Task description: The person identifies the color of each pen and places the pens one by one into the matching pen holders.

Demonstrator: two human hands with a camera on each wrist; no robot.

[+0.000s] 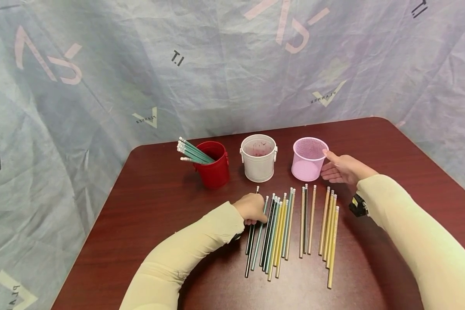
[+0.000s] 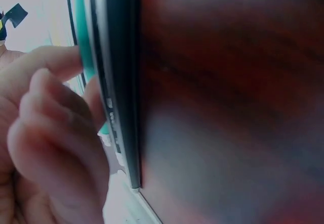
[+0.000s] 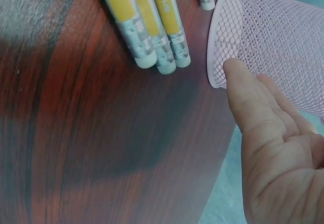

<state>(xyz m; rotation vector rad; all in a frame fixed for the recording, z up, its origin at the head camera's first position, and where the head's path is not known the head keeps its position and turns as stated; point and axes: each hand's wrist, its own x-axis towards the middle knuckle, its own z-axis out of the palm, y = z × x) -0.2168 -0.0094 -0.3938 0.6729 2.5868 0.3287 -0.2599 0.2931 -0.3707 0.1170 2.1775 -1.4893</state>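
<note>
My left hand (image 1: 252, 207) is low over the left end of a row of pencils, its fingers curled. In the left wrist view its fingertips pinch a teal pencil (image 2: 85, 32), with black pencils (image 2: 121, 82) lying between it and the camera. The right hand (image 1: 342, 168) rests at the right side of a pink mesh pencil cup (image 1: 309, 168), thumb by the rim, other fingers extended along the wall. From the right wrist this cup (image 3: 273, 42) appears beside the straight fingers (image 3: 248, 90). Yellow pencils (image 1: 333, 249) lie just in front of it.
Left of the pink cup stand a white bucket (image 1: 258, 168) and a red bucket (image 1: 215, 174); several teal pencils (image 1: 193, 150) lean out of the red one. More gold, yellow, teal and black pencils lie on the brown table (image 1: 147, 206). A printed cloth (image 1: 217, 86) hangs behind.
</note>
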